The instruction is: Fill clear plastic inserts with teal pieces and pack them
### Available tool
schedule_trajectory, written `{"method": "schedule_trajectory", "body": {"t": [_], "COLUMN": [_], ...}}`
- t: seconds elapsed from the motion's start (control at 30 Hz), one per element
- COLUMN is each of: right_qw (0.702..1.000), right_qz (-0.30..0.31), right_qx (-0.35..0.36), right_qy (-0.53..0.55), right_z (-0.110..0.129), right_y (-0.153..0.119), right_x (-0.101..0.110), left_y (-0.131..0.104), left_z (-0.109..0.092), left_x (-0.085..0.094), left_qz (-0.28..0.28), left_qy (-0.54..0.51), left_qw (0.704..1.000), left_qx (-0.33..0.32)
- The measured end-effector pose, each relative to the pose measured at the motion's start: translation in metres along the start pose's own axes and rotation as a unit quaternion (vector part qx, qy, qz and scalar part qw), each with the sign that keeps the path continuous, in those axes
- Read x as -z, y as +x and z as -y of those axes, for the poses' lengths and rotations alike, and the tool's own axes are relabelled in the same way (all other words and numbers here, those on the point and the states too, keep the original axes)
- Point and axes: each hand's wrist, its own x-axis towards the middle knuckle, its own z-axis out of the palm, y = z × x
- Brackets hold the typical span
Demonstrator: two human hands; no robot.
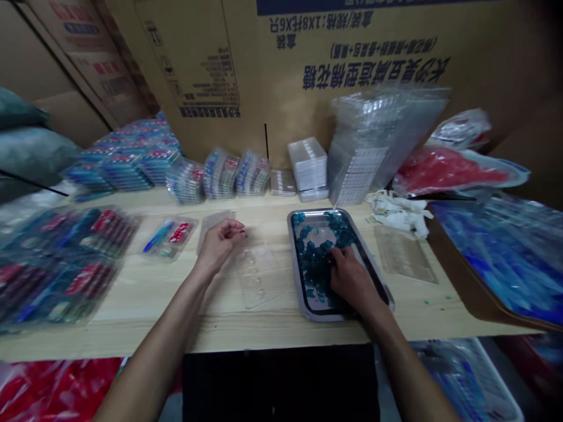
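Note:
My left hand [222,241] hovers over the table with its fingertips pinched. A tiny dark speck shows at the fingertips, too small to name. Just below it lies a clear plastic blister tray [257,275] with a column of round hollows. My right hand [350,275] reaches into a metal tray [303,302], its fingers bent down among teal translucent chunks [316,255]. What those fingertips grip is hidden. A flat clear plastic piece [211,225] sits behind my left hand.
Filled blister packs [65,258] cover the left side, with one single pack [170,237] nearer. At the back stand stacked clear trays [365,146] before a cardboard box [246,70]. To the right are crumpled white gloves [400,214] and a carton of blue packets [505,252].

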Motion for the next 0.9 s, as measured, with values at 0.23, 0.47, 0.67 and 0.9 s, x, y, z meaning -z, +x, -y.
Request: {"method": "schedule_trajectory", "body": {"t": [0.23,0.47,0.67,0.9], "right_qw": [0.99,0.987,0.988,0.983], "right_qz": [-0.111,-0.115,-0.116,-0.132], "right_qx": [-0.028,-0.017,-0.019,-0.009], "right_qy": [0.088,0.108,0.098,0.123], "right_z": [0.017,0.017,0.018,0.015], "right_y": [-0.009,-0.011,-0.011,-0.01], "right_x": [-0.018,-0.02,-0.023,-0.028], "left_y": [-0.028,-0.027,-0.025,-0.022], "left_z": [0.035,0.039,0.036,0.041], "left_x": [0.01,-0.002,-0.017,-0.024], "left_qz": [0.053,0.081,0.053,0.158], "left_qy": [0.188,0.14,0.094,0.142], "left_qw": [0.978,0.983,0.987,0.964], "left_qx": [-0.069,-0.084,-0.123,-0.159]}}
